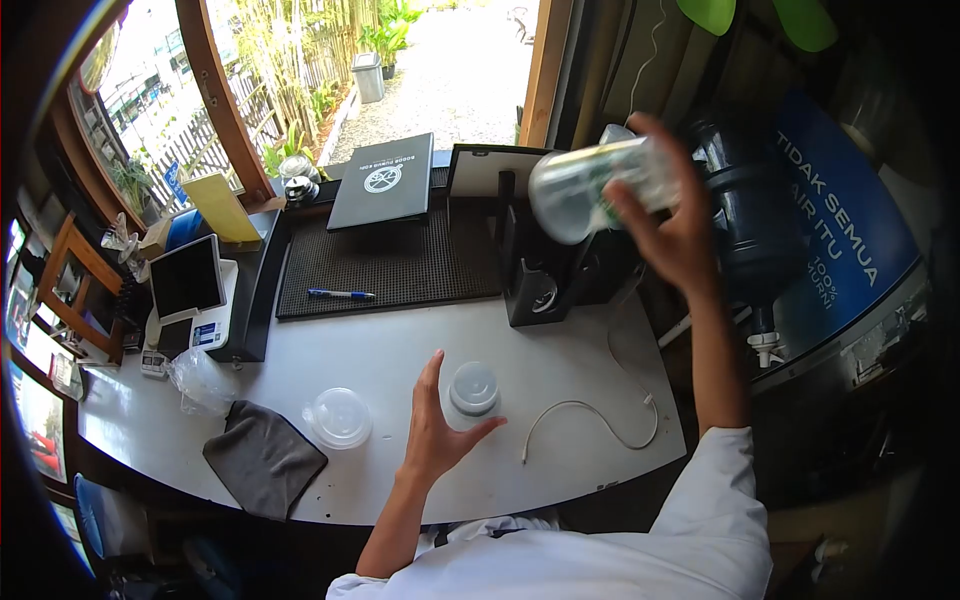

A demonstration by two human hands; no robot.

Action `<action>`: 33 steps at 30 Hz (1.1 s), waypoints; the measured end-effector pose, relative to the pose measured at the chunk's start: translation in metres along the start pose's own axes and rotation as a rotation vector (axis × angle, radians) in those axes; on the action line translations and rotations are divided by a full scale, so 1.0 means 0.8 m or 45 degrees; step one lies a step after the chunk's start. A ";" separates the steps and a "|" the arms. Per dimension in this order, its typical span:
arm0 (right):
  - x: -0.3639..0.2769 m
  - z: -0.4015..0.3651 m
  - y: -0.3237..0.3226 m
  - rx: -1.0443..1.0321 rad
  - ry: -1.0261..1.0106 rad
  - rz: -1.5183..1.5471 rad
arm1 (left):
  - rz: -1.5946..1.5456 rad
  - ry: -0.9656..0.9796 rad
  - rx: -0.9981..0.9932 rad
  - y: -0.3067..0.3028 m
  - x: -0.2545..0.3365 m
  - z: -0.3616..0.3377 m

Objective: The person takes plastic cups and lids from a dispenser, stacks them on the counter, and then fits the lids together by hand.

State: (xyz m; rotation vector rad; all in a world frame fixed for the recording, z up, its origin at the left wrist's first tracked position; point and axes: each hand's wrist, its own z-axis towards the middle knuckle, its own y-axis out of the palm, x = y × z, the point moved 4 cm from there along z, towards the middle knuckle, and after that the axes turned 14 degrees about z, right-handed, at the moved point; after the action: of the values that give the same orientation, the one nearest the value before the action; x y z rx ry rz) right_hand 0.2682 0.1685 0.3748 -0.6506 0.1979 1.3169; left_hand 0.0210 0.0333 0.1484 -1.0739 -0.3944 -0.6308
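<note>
My right hand (672, 215) is raised over the right side of the table, its fingers wrapped round a clear plastic cup (570, 200) with a green print. The cup is tipped sideways and smeared by motion. Lower down, my left hand (440, 430) reaches over the white tabletop with thumb and fingers spread. Between them stands a small clear plastic container (474, 388), the thumb close to its near side. To the left of that hand lies a round clear plastic lid or shallow tub (341, 418).
A grey cloth (262, 460) and a crumpled plastic bag (203, 380) lie at the left, near a tablet (187, 280) on a stand. Behind are a black mat (400, 262) with a pen (341, 294), and a black box holder (540, 280). A white cable (600, 408) curls at the right.
</note>
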 end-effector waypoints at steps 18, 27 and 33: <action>0.162 0.065 0.001 0.052 -0.033 -0.716 | -0.322 -0.103 0.073 0.001 -0.019 -0.008; -0.017 -0.063 0.095 -0.690 -0.247 0.265 | 0.115 0.063 0.131 -0.016 0.023 0.008; 0.096 0.065 -0.090 0.184 0.150 -0.221 | -0.206 -0.162 -0.156 0.042 -0.032 -0.020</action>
State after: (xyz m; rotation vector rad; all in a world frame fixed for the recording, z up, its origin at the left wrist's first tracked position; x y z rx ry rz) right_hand 0.3444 0.2531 0.4026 -0.6085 0.3225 1.0882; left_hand 0.0228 0.0375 0.1037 -1.2105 -0.5625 -0.7394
